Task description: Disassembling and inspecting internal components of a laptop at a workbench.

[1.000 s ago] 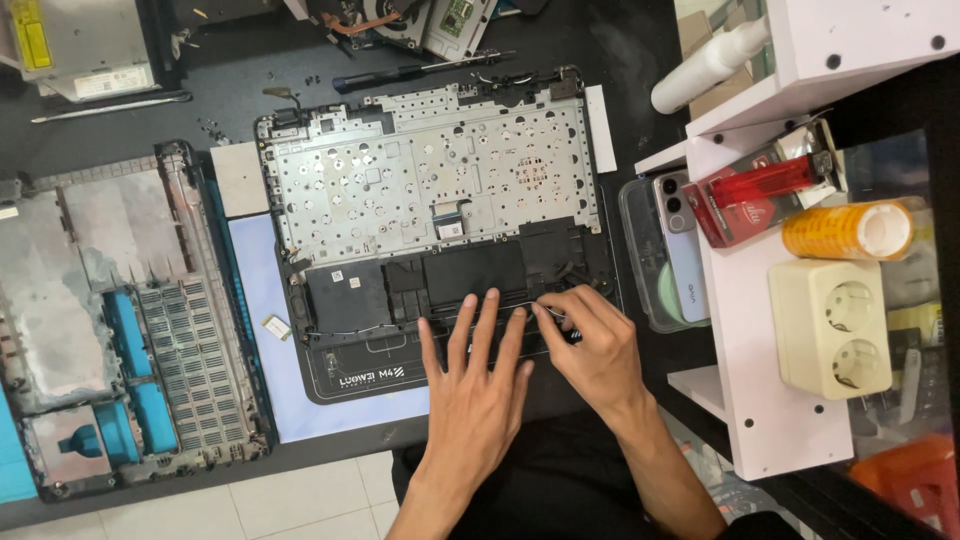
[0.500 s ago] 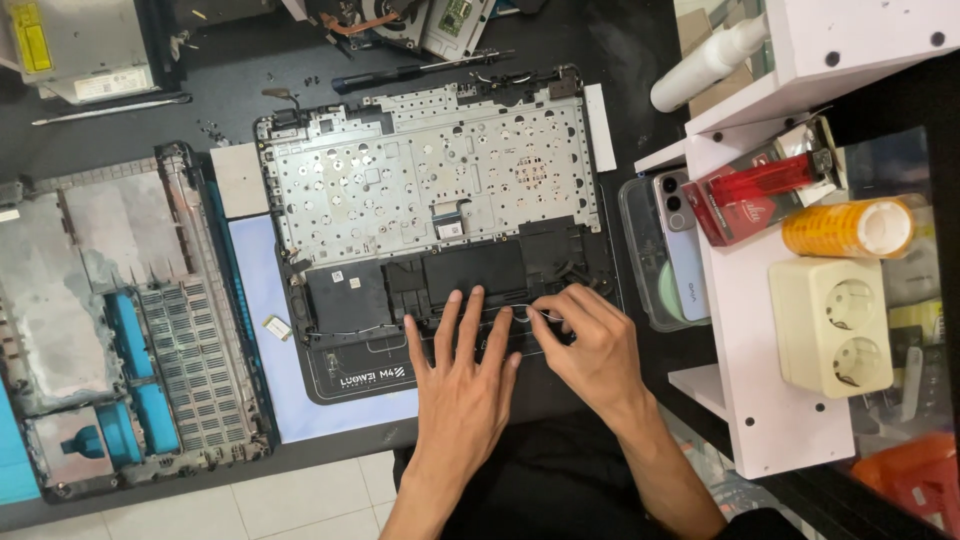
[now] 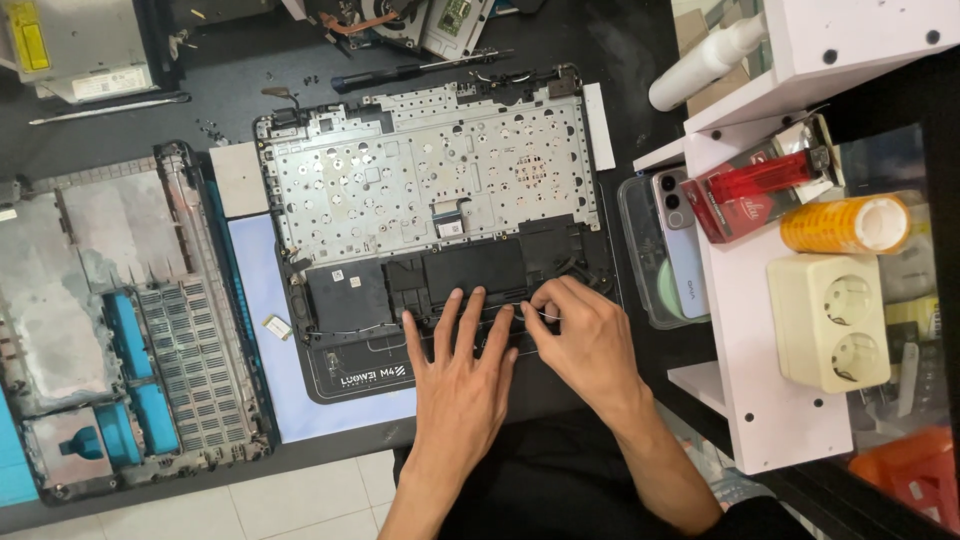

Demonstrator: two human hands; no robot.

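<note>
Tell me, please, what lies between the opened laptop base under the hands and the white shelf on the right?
In the head view, a phone in a clear case lies on the black table between the laptop base and the white shelf.

My left hand lies flat, fingers spread toward twelve o'clock; my right hand curls, fingertips pinched toward nine o'clock.
</note>
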